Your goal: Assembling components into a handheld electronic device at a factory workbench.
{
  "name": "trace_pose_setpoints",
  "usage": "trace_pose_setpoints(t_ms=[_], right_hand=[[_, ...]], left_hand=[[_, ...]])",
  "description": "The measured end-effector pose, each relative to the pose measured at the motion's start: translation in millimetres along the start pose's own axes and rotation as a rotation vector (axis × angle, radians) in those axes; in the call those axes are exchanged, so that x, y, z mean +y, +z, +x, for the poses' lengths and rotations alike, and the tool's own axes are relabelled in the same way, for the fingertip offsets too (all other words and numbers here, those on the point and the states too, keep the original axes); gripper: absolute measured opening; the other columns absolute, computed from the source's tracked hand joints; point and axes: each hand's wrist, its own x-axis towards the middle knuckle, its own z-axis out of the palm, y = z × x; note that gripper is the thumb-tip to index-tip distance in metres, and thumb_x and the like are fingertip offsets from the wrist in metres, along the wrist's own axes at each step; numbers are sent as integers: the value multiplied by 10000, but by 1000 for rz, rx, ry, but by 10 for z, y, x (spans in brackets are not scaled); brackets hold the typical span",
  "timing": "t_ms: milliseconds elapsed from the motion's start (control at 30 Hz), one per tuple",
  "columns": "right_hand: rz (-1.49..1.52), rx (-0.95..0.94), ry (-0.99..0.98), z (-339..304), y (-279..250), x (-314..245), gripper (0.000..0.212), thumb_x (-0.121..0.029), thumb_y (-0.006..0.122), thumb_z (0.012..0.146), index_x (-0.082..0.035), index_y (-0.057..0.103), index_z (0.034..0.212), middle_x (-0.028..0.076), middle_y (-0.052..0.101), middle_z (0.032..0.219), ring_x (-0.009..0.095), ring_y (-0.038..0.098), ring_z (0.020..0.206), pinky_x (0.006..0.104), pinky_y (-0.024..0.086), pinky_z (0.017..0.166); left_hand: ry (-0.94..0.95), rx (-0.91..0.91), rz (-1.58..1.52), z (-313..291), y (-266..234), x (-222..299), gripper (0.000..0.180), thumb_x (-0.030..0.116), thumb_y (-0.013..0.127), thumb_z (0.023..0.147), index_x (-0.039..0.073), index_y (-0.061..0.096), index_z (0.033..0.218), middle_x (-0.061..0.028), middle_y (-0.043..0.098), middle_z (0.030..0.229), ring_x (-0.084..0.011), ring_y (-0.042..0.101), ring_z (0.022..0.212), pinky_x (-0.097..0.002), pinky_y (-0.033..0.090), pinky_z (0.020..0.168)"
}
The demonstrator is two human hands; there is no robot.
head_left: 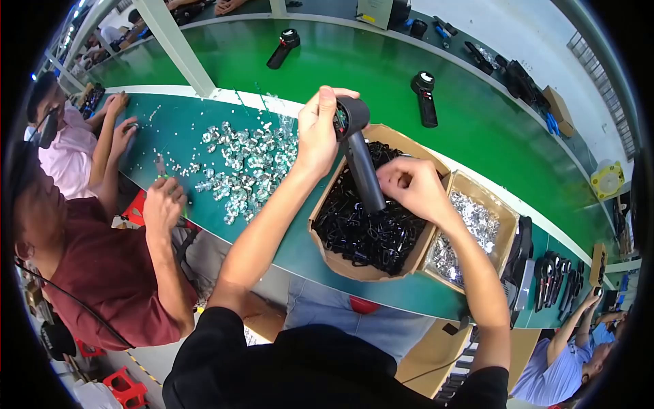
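Observation:
My left hand point(319, 133) grips the round head of a black handheld device point(364, 170), which looks like a small hand fan. Its long handle slants down over a cardboard box point(426, 262) of loose small black plastic parts point(354, 238). My right hand point(415, 187) is closed, thumb and fingers pinched together right beside the handle. What lies between those fingertips is hidden and slightly blurred. To the right of this box stands a second carton point(507, 235) holding many small silvery metal pieces point(477, 218).
A pile of small silvery parts point(248, 163) lies left on the green table point(293, 238). Beyond it, a green belt point(340, 61) carries two similar devices point(283, 49), point(426, 99). Two people sit at left, one with a hand point(165, 203) near the pile. More black devices point(555, 276) lie right.

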Motion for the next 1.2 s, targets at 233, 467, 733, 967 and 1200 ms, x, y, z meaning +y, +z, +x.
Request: trace_pose_setpoints(t_ms=[233, 467, 733, 967, 1200], right_hand=[[-612, -208, -396, -34, 22, 111, 297, -242, 816, 795, -15, 740, 971, 120, 675, 931, 325, 667, 937, 437, 560, 794], [-658, -149, -439, -45, 80, 130, 190, -100, 774, 775, 42, 673, 850, 145, 644, 915, 331, 645, 889, 439, 544, 771], [-300, -81, -156, -15, -185, 97, 47, -13, 722, 766, 15, 686, 760, 72, 651, 616, 136, 597, 518, 283, 481, 531], [243, 158, -259, 16, -100, 160, 158, 67, 694, 861, 41, 716, 1016, 27, 682, 797, 39, 619, 707, 182, 508, 642], [12, 371, -357, -36, 223, 8, 183, 0, 749, 886, 30, 752, 1067, 55, 698, 767, 68, 607, 671, 234, 498, 616]], left_hand=[[202, 240, 412, -23, 20, -4, 402, 331, 560, 1069, -24, 693, 937, 2, 626, 773, -54, 536, 723, -239, 450, 652], [203, 304, 496, -104, 28, -170, 411, 313, 509, 1081, -29, 677, 929, 1, 594, 747, -65, 490, 688, -258, 409, 621], [278, 419, 505, -79, 8, -156, 409, 302, 478, 1083, -25, 661, 920, -9, 546, 688, -92, 453, 662, -296, 374, 607], [242, 303, 612, -107, 26, -169, 394, 289, 463, 1084, -33, 674, 1001, -105, 651, 864, -180, 596, 798, -325, 476, 766], [120, 82, 681, -148, 92, -110, 406, 333, 413, 1105, -11, 627, 1078, -166, 636, 1014, -282, 609, 964, -372, 468, 891]])
